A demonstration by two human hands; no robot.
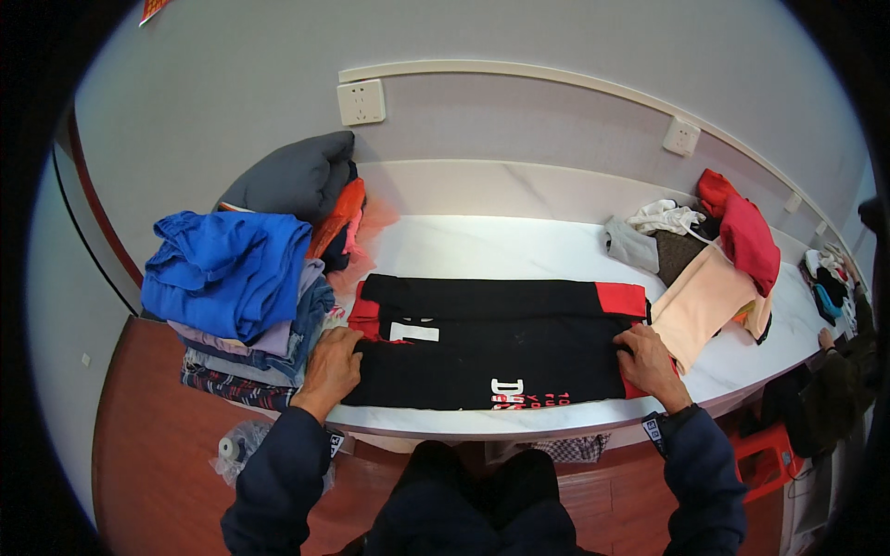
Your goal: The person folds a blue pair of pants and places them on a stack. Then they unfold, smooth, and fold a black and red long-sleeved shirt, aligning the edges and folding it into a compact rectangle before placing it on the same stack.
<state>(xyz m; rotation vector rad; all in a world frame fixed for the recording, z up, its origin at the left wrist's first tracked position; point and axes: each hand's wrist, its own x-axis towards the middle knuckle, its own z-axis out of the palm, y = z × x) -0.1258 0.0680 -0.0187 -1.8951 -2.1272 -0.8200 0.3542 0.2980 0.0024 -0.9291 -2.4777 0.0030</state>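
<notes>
A black garment (480,347) with red ends and printed lettering lies folded in a long rectangle on the white marbled counter (445,243). My left hand (332,365) rests at its left end, fingertips on the fabric edge. On the right end lies my right hand (646,361), its fingers bent over the red and black cloth. Whether either hand pinches the fabric is not clear. Left of my left hand stands a stack of folded clothes with a blue garment (229,271) on top. A peach garment (709,299) lies just beyond my right hand.
Behind the stack sits a dark grey padded item (292,177). Loose clothes, including a red garment (747,236) and a grey cloth (631,244), are heaped at the right. Farther right, a person (834,389) is beside the counter, near a red plastic stool (768,459).
</notes>
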